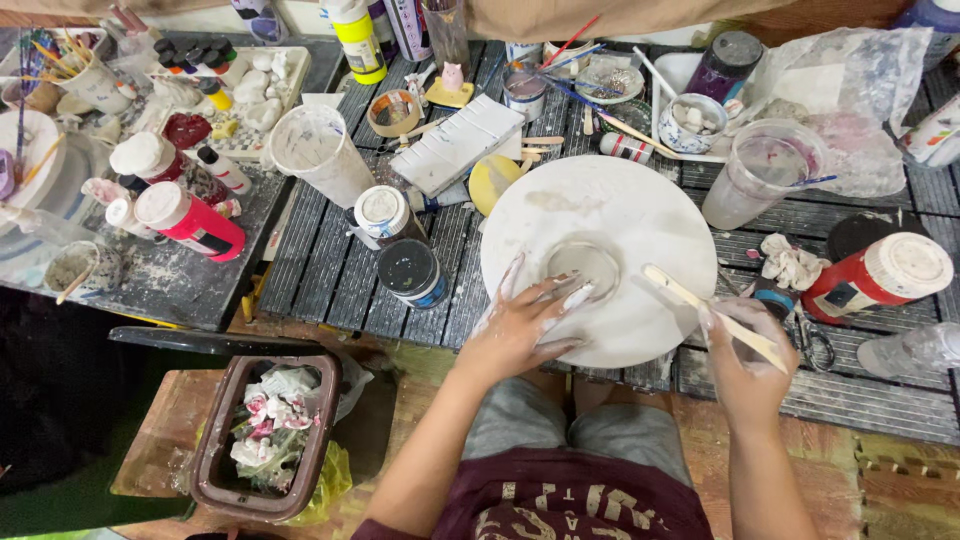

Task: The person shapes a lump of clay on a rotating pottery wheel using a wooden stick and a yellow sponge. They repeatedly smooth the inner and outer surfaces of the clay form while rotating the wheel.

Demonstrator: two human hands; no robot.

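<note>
Left hand (525, 325) flat on white disc (600, 258); right hand (745, 360) grips stick (712, 315).

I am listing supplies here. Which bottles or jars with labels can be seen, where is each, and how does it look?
Red bottle: left table, lying on its side, white cap, dark label.
Second red bottle: right of the white disc, lying, white cap, label.
Yellow bottle: top edge, upright, white cap.
Two jars: left of disc, round, white and dark lids, blue labels.
Left hand rests on disc; right hand holds a stick.
</note>
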